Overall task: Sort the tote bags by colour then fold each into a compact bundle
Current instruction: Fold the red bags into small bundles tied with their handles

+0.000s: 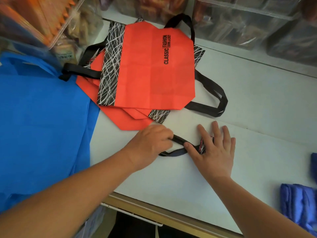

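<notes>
Several red tote bags (151, 69) with black scribble-pattern sides and black handles lie stacked flat at the back of the white table. A pile of blue tote bags (39, 117) covers the left side. In front of the red stack lies a small folded red-and-black bundle (203, 145), mostly hidden under my right hand (214, 148), which presses flat on it with straight fingers. My left hand (151, 143) grips the bundle's black handle strap (178, 140), which stretches between the two hands.
Folded blue bundles (300, 203) sit at the right edge of the table (171, 182). Clear plastic bins (248, 21) with goods line the back and a shelf of packets (51, 23) stands at the back left. The table's front edge runs below my arms.
</notes>
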`<state>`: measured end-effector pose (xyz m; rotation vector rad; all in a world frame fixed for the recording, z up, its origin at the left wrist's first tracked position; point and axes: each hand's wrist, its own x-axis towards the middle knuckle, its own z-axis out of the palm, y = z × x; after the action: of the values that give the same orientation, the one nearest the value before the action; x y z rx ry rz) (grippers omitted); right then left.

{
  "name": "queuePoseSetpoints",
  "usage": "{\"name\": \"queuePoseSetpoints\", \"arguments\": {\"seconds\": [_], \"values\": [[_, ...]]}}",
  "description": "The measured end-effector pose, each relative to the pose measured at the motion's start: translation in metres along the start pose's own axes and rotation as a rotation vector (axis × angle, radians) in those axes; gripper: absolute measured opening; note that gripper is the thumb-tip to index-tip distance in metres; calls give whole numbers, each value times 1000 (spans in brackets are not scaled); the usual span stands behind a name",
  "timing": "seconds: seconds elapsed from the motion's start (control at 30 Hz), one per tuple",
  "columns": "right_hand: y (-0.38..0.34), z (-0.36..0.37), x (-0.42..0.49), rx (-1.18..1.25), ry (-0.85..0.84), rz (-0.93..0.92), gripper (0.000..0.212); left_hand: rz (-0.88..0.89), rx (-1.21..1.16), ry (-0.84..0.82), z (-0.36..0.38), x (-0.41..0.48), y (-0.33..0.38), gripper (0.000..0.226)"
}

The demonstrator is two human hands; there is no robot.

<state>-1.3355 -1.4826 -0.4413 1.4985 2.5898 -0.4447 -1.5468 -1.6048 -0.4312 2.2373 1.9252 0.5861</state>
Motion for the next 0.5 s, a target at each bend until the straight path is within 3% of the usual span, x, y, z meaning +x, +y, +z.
{"name": "queuePoseSetpoints", "arguments": {"seconds": [0.07,0.2,0.3,0.5], "values": [[1,0,0,-7,-2,-3,73,168,10,-126,-2,-13,-10,25],[1,1,0,7,-1,-11,72,276,72,-310,-11,-34,-37,39],[2,1,-1,21,10,-16,72,348,77,-317,-21,-21,-39,21],[8,1,-2,-21,21,-108,64,598,-37,-326,-37,2,3,16]]}}
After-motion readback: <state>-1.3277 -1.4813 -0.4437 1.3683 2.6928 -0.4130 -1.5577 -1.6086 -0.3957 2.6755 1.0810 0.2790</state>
